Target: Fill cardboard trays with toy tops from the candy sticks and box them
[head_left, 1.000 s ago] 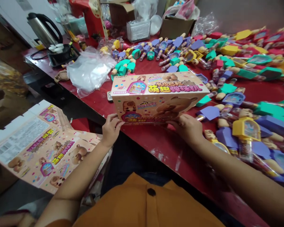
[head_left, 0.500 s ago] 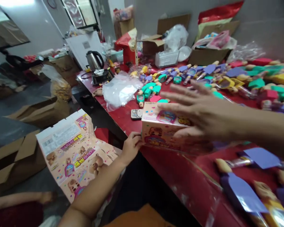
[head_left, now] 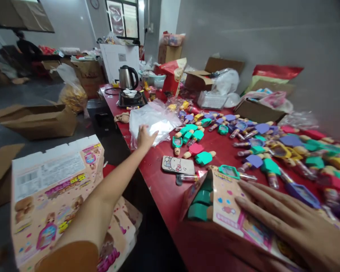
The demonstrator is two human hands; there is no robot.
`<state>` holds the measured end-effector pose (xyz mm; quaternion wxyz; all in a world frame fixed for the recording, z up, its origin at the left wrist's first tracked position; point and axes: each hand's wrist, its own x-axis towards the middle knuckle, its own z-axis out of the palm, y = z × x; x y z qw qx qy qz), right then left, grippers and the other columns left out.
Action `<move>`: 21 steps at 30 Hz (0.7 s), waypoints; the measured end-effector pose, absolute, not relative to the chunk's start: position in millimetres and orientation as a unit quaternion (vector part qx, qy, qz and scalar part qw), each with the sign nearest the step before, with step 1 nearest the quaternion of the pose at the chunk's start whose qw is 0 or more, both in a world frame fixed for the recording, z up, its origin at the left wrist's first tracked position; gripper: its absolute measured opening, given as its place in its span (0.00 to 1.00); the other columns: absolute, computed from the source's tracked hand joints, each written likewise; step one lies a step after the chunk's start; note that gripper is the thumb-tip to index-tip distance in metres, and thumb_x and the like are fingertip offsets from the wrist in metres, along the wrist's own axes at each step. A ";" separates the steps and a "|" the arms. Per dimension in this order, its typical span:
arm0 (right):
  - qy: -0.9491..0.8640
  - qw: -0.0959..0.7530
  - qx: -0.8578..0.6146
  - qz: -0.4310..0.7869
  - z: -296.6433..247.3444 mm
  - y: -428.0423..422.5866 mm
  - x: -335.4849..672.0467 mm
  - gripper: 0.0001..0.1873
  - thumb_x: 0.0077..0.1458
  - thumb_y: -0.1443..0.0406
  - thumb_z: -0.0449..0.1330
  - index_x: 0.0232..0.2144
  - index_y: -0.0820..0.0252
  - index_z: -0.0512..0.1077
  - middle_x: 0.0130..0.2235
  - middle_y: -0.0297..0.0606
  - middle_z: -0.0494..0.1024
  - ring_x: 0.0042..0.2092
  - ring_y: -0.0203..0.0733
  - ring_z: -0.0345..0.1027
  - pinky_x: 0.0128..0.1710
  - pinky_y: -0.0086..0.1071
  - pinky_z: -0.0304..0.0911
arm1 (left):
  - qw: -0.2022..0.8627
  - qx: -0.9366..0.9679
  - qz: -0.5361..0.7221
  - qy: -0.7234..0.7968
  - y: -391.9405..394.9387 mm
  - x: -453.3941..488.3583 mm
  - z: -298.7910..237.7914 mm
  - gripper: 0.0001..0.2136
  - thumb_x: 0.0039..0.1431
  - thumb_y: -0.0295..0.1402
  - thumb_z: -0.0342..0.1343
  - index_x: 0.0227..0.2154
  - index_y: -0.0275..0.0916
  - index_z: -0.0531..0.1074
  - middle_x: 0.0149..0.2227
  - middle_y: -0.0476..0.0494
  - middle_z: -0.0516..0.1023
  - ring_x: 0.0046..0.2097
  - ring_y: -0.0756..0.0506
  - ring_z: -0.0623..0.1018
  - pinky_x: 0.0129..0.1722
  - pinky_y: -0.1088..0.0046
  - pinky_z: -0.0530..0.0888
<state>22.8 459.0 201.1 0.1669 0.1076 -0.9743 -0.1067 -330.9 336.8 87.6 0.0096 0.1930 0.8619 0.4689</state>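
Observation:
My right hand (head_left: 294,223) lies with fingers stretched out over the top of a printed pink cardboard box (head_left: 226,207). The box's near end is open, showing green round-edged items (head_left: 198,211) inside. My left hand (head_left: 146,139) reaches far across to a pile of clear plastic bags (head_left: 158,119), thumb apart from the fingers; whether it pinches a bag is not clear. Under my left forearm is a stack of flattened printed cartons (head_left: 56,189). A Hello Kitty case (head_left: 178,165) lies between my hands, with a small clear tube (head_left: 188,177) beside it.
Many coloured paddle-shaped toys (head_left: 262,128) cover the right of the red table (head_left: 170,211). Behind them stand an open carton (head_left: 266,107) and a white basket (head_left: 212,100). A kettle (head_left: 128,77) and a tray of cups (head_left: 132,98) are at the far end. Open cardboard boxes (head_left: 42,122) sit on the floor.
My left hand has left the box's end and stretched forward to the plastic bags. My right hand has come down onto the box, whose open end now shows. The view has shifted.

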 end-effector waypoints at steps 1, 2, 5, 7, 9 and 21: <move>-0.968 0.146 0.134 -0.154 204.0 461.2 22.6 0.42 0.46 0.52 0.54 0.63 0.54 0.53 0.61 0.36 0.60 0.58 0.51 0.59 0.38 0.46 0.71 | 0.010 0.159 0.466 0.870 348.2 -350.0 83.1 0.32 0.55 0.35 0.59 0.59 0.29 0.54 0.65 0.27 0.48 0.66 0.35 0.48 0.64 0.56 0.48; -0.961 0.141 0.154 -0.184 207.0 463.3 21.9 0.43 0.46 0.53 0.54 0.64 0.58 0.51 0.62 0.37 0.58 0.59 0.51 0.58 0.37 0.45 0.72 | 0.018 0.132 0.462 0.877 357.0 -364.1 77.1 0.37 0.51 0.36 0.62 0.60 0.29 0.53 0.65 0.25 0.44 0.67 0.33 0.43 0.64 0.53 0.44; -0.947 0.144 0.194 -0.210 213.8 468.0 19.3 0.42 0.49 0.54 0.51 0.64 0.64 0.51 0.62 0.42 0.57 0.58 0.50 0.58 0.36 0.41 0.72 | 0.042 0.093 0.453 0.886 368.3 -381.7 57.2 0.33 0.49 0.34 0.64 0.57 0.31 0.61 0.64 0.27 0.50 0.67 0.32 0.43 0.64 0.52 0.40; -0.940 0.144 0.217 -0.221 215.3 469.5 18.2 0.41 0.51 0.54 0.50 0.63 0.67 0.52 0.62 0.44 0.57 0.56 0.50 0.61 0.36 0.39 0.71 | 0.042 0.084 0.455 0.886 367.9 -384.0 50.2 0.19 0.56 0.33 0.58 0.51 0.34 0.68 0.61 0.33 0.60 0.66 0.36 0.50 0.64 0.53 0.44; -0.937 0.150 0.218 -0.228 215.7 468.2 17.5 0.39 0.52 0.53 0.51 0.62 0.67 0.54 0.62 0.45 0.57 0.55 0.49 0.63 0.35 0.37 0.70 | 0.039 0.066 0.463 0.883 365.7 -386.7 53.6 0.11 0.62 0.33 0.52 0.44 0.34 0.71 0.53 0.37 0.70 0.61 0.40 0.62 0.61 0.52 0.54; -0.922 0.278 0.229 -0.140 227.3 444.4 30.3 0.18 0.58 0.64 0.53 0.49 0.63 0.68 0.46 0.43 0.76 0.50 0.46 0.69 0.48 0.38 0.67 | -0.209 0.164 0.685 0.679 294.5 -323.1 217.5 0.19 0.67 0.43 0.35 0.30 0.37 0.64 0.25 0.48 0.71 0.26 0.52 0.73 0.27 0.79 0.69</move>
